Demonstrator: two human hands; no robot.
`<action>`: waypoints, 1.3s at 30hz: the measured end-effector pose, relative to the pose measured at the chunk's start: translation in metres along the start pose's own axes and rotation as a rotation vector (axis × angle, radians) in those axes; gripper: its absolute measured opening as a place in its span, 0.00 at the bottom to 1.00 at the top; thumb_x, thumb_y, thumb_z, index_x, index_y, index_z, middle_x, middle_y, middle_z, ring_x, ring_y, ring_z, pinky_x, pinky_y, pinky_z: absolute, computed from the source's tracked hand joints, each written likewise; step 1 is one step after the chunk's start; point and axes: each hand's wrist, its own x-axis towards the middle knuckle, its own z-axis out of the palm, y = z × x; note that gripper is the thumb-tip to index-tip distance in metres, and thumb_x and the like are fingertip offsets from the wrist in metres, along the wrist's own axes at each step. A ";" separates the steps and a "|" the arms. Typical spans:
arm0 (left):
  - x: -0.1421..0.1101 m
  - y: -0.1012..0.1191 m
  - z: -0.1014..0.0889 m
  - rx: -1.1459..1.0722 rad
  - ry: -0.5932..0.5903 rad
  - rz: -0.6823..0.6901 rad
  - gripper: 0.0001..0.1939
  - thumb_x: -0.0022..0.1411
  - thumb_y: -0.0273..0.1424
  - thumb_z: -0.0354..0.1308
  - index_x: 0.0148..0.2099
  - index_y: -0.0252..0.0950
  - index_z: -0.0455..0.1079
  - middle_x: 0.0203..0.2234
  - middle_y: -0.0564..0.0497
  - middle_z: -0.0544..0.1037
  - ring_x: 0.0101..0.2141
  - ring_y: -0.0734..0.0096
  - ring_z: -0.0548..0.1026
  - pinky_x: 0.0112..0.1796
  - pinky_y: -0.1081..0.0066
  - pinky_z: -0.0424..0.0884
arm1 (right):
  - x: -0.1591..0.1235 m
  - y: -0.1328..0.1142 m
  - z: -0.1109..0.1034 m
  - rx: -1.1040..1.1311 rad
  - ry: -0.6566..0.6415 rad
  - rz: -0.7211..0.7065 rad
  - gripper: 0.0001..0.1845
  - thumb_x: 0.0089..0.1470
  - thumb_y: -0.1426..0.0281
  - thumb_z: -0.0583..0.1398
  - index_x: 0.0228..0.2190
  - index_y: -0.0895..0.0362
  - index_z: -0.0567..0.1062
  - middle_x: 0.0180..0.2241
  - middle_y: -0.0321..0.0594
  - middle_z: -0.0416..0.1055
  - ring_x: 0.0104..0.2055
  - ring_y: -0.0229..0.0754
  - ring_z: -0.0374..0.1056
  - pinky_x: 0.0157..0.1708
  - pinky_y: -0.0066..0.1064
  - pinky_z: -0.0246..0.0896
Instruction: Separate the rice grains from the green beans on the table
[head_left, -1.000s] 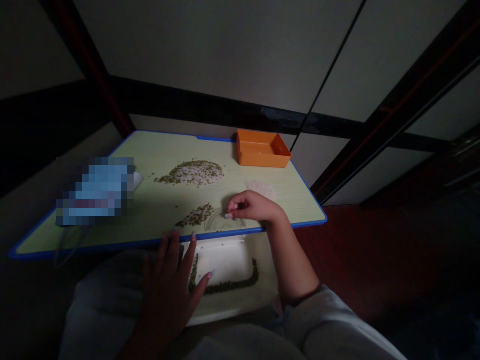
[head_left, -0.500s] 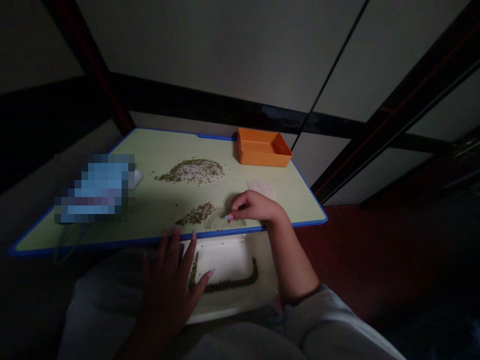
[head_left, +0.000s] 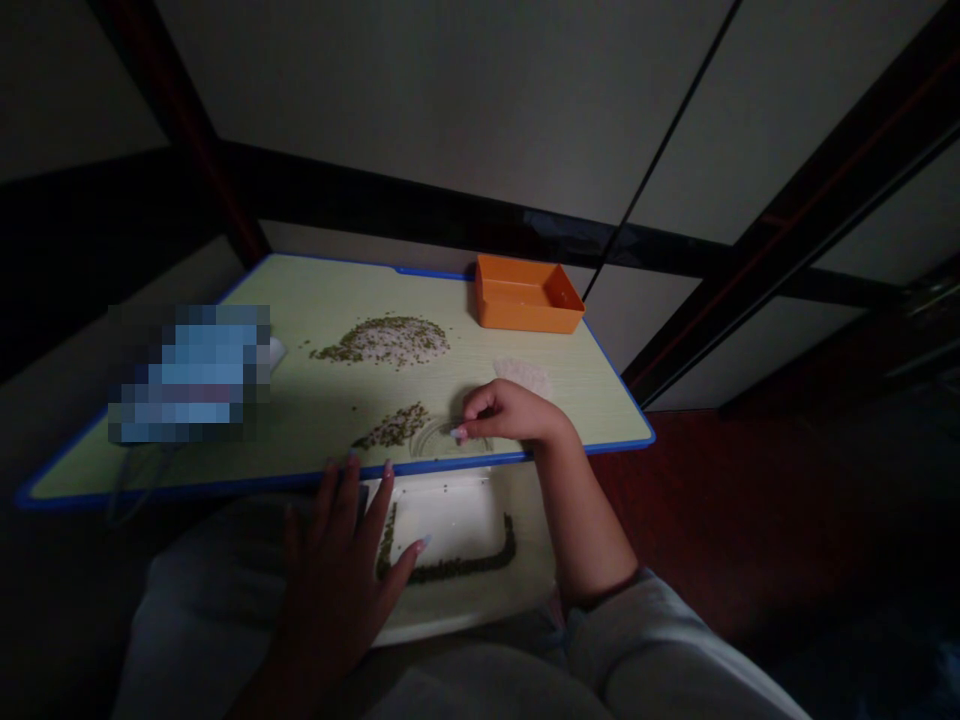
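My right hand (head_left: 499, 412) rests near the front edge of the folding table (head_left: 300, 290), thumb and fingertips pinched together. Whatever lies between those fingertips is too small to make out. Beneath it are faint curved lines (head_left: 427, 437) on the tabletop. Just left lies a small pile of green beans mixed with white grains (head_left: 397, 427). My left hand (head_left: 341, 550) has its fingers spread, fingertips by the table edge and thumb over a white tray (head_left: 465, 610). Green beans (head_left: 457, 570) line the tray's near and side walls, and a few specks sit near its far side.
A larger mixed pile of green beans and white grains (head_left: 390, 341) lies farther back. White grains (head_left: 523, 375) form a heap beyond my right wrist. An orange box (head_left: 529, 315) stands at the back right corner. A blurred blue object (head_left: 195, 375) lies at left.
Several small dark specks have left the table edge below my right fingertips and now show inside the far side of the white tray. Both hands are almost still.
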 end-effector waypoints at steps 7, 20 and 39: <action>-0.001 0.000 -0.001 -0.009 -0.012 -0.012 0.36 0.62 0.41 0.50 0.69 0.40 0.44 0.68 0.34 0.47 0.68 0.43 0.44 0.59 0.36 0.48 | -0.001 -0.001 0.000 -0.005 0.003 -0.007 0.12 0.54 0.66 0.62 0.26 0.63 0.78 0.20 0.31 0.66 0.23 0.31 0.57 0.28 0.26 0.53; 0.000 0.003 -0.004 0.003 -0.014 -0.022 0.34 0.62 0.41 0.49 0.67 0.37 0.50 0.68 0.33 0.48 0.68 0.45 0.44 0.60 0.37 0.47 | 0.000 0.002 0.002 0.057 0.078 -0.038 0.14 0.53 0.63 0.62 0.24 0.62 0.76 0.19 0.30 0.63 0.23 0.31 0.53 0.26 0.25 0.50; 0.001 0.002 -0.002 -0.002 0.004 -0.012 0.33 0.62 0.40 0.49 0.67 0.36 0.51 0.68 0.34 0.49 0.68 0.45 0.45 0.59 0.36 0.49 | -0.001 -0.003 0.004 0.002 0.408 0.008 0.17 0.52 0.65 0.58 0.17 0.59 0.69 0.16 0.30 0.58 0.20 0.30 0.50 0.21 0.24 0.43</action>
